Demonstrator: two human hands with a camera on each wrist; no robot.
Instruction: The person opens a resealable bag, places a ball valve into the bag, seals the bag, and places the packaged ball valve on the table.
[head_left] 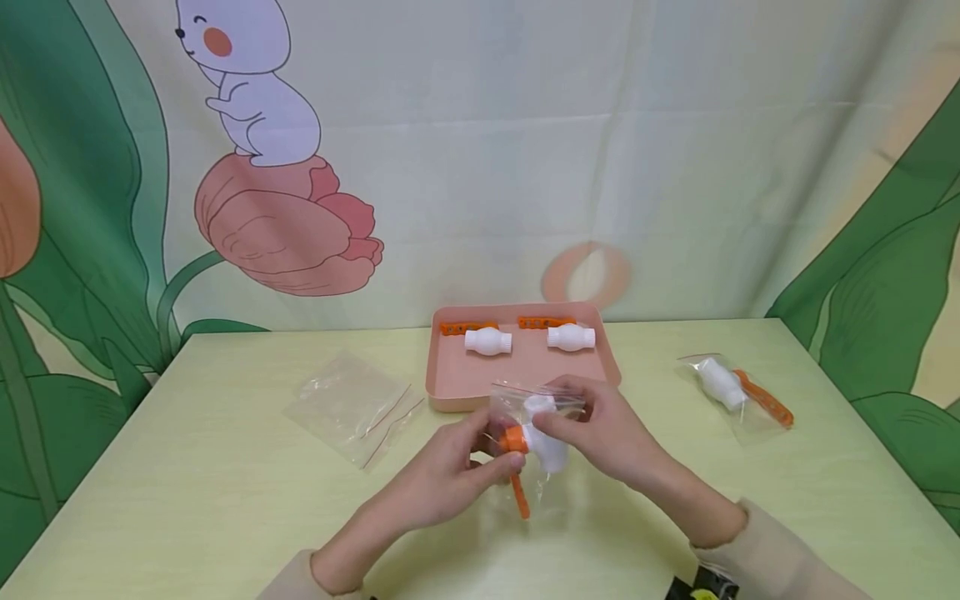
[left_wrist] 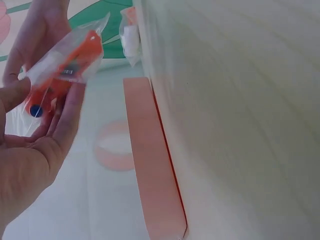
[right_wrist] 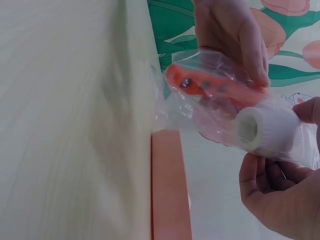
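Note:
Between both hands, above the table in front of the tray, is a clear zip bag (right_wrist: 200, 117) with a white plastic pipe fitting (head_left: 551, 450) and an orange strip-shaped piece (head_left: 521, 498) inside. My left hand (head_left: 446, 475) grips the bag by its orange piece, thumb on the near side. With thumb and fingers my right hand (head_left: 611, 425) pinches the bag at the white fitting, near its top edge. In the right wrist view, the fitting's ribbed, hollow end faces the camera. The orange piece shows small dark round spots in that view, slanting down inside the plastic.
Behind the hands, a pink tray (head_left: 450, 379) holds two white fittings (head_left: 487, 341) and two orange strips (head_left: 468, 328). Flattened clear bags (head_left: 345, 404) lie to the left. At right lies another bag (head_left: 722, 383) with a fitting and an orange strip. A printed curtain (head_left: 465, 167) hangs behind the table.

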